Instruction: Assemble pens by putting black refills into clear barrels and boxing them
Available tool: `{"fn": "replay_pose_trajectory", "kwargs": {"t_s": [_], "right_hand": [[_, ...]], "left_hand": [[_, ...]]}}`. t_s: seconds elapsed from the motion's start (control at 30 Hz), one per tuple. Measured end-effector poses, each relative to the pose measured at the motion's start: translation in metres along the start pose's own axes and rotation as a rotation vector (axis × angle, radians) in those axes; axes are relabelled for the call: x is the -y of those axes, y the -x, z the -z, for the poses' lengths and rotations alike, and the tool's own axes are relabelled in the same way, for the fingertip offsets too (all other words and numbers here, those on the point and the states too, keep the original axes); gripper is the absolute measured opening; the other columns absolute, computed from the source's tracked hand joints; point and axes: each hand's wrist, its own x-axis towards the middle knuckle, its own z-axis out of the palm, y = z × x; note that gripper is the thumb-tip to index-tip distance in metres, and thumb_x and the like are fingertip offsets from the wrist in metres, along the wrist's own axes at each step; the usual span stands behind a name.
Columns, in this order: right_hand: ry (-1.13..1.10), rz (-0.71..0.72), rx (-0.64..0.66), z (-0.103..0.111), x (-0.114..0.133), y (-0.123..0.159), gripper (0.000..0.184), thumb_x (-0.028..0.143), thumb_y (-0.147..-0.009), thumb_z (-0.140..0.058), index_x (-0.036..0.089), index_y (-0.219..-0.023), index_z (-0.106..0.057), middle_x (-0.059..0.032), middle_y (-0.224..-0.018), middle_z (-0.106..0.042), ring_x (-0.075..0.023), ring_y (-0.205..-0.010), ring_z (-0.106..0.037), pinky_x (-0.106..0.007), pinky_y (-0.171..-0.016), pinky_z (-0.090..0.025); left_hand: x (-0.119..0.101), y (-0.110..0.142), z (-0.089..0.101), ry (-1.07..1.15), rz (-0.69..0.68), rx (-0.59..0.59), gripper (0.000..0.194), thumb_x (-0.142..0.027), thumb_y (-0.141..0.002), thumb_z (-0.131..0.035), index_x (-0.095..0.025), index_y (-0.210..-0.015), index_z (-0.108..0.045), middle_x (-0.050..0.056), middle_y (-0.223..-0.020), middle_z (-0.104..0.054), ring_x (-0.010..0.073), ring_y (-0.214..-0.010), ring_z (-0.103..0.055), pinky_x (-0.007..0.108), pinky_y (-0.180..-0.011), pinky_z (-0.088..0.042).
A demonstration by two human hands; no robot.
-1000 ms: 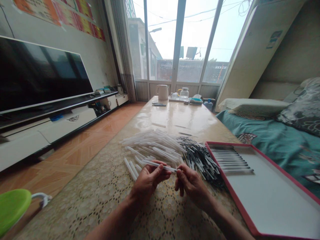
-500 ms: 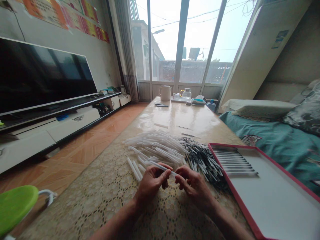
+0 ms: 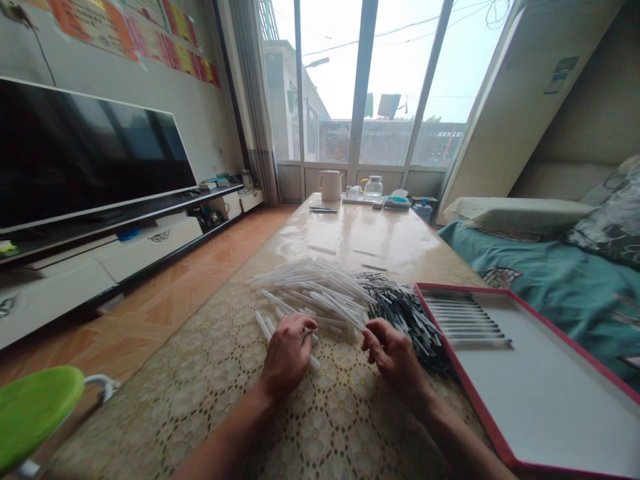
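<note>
"Where is the left hand [image 3: 289, 350]?"
"Curled by the white tubes [image 3: 320, 300], on the counter [image 3: 330, 433]."
"And the right hand [image 3: 393, 350]?"
"Beside the dark sticks [image 3: 407, 320]. Whether either grip holds something, I cannot tell."

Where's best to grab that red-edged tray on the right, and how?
Probably by the raised red walls of its two long sides, from left and right. The shallow tray lies flat; holding it level should stop the pens rolling. Grip the left wall nearer you, away from the dark refills.

Left fingers [image 3: 300, 323] by white tubes [image 3: 320, 287]; right fingers [image 3: 379, 331] near rods [image 3: 407, 317].
</note>
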Motion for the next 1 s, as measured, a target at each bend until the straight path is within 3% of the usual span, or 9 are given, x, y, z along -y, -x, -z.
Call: {"fn": "replay_pose_trajectory", "kwargs": {"t_s": [0.1, 0.23, 0.47, 0.73, 1.0], "right_hand": [[0.021, 0.009, -0.017, 0.0008, 0.0024, 0.0003, 0.026, 0.04, -0.091, -0.043, 0.02, -0.078, -0.053, -0.0011, -0.066, -0.061, -0.0135, -0.055, -0.056, -0.024, -0.053, -0.042], [0.027, 0.007, -0.014, 0.0028, 0.0066, 0.0003, 0.024, 0.038, -0.09, -0.044, 0.02, -0.077, -0.052, -0.001, -0.066, -0.06, -0.0136, -0.057, -0.055, -0.023, -0.054, -0.041], [0.035, 0.011, -0.008, 0.0021, 0.0055, -0.0003, 0.023, 0.036, -0.09, -0.044, 0.019, -0.076, -0.053, -0.0015, -0.066, -0.061, -0.0135, -0.057, -0.056, -0.022, -0.053, -0.041], [0.034, -0.001, -0.014, 0.0028, 0.0063, 0.0014, 0.022, 0.037, -0.089, -0.044, 0.019, -0.079, -0.054, -0.0012, -0.067, -0.061, -0.0135, -0.056, -0.056, -0.022, -0.053, -0.04], [0.032, -0.015, -0.05, 0.0033, 0.0085, 0.0015, 0.024, 0.039, -0.089, -0.044, 0.019, -0.08, -0.054, -0.0005, -0.065, -0.059, -0.0129, -0.054, -0.053, -0.022, -0.052, -0.039]], "left_hand": [[0.0004, 0.0015, -0.0038, -0.173, -0.039, 0.077, 0.027, -0.003, -0.068, -0.053, -0.019, -0.086, -0.066, 0.007, -0.091, -0.063, 0.0248, -0.095, -0.055, 0.039, -0.087, -0.041], [0.0013, 0.0007, -0.0064, -0.238, -0.048, 0.116, 0.034, -0.003, -0.071, -0.051, -0.015, -0.1, -0.062, 0.01, -0.096, -0.06, 0.0243, -0.096, -0.054, 0.039, -0.088, -0.041], [-0.004, 0.0, -0.0046, -0.282, -0.063, 0.111, 0.016, -0.008, -0.076, -0.05, -0.018, -0.082, -0.061, 0.008, -0.091, -0.058, 0.0243, -0.092, -0.052, 0.038, -0.083, -0.042], [-0.0006, 0.0012, -0.007, -0.321, -0.054, 0.152, 0.03, -0.004, -0.078, -0.044, -0.013, -0.098, -0.063, 0.011, -0.096, -0.057, 0.0241, -0.093, -0.05, 0.037, -0.085, -0.042], [-0.0048, 0.0011, 0.0007, -0.376, -0.044, 0.169, 0.031, 0.001, -0.071, -0.044, -0.017, -0.088, -0.063, 0.008, -0.092, -0.062, 0.0248, -0.093, -0.049, 0.038, -0.083, -0.04]]}}
